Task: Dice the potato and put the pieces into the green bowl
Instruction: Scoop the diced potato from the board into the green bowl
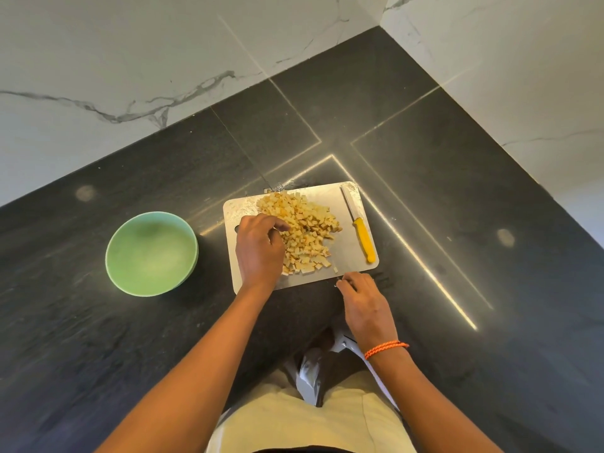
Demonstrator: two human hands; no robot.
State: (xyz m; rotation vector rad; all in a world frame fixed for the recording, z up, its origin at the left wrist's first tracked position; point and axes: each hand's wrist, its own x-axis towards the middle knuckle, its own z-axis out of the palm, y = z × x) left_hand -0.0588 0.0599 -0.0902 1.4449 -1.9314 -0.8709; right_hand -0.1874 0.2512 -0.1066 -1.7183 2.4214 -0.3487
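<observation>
I see my left hand [260, 253] lying on the left part of the cutting board [346, 253], its back turned up to the camera and its fingers curled inward against the near-left edge of the pile of diced potato [305, 232]; the fingertips touch the pieces, but I cannot tell from here whether any are gathered inside the palm. My right hand [366, 305] rests at the near edge of the board, toward its right corner, with the fingers bent and the tips meeting the board's rim, apparently pinching or steadying it; how tightly it closes I cannot tell. An orange braided band [385, 349] circles my right wrist. The potato is cut into small yellowish cubes heaped across the middle and far part of the board, and one stray cube sits just beside the near edge, close to my right fingertips. A knife [358, 223] with a yellow handle lies flat on the right side of the board, blade pointing away from me, apart from both hands. The green bowl [152, 253] stands on the dark table [457, 191] to the left of the board, near it but not touching, and its pale inside shows no pieces. I can read no brand, label or writing on anything.
</observation>
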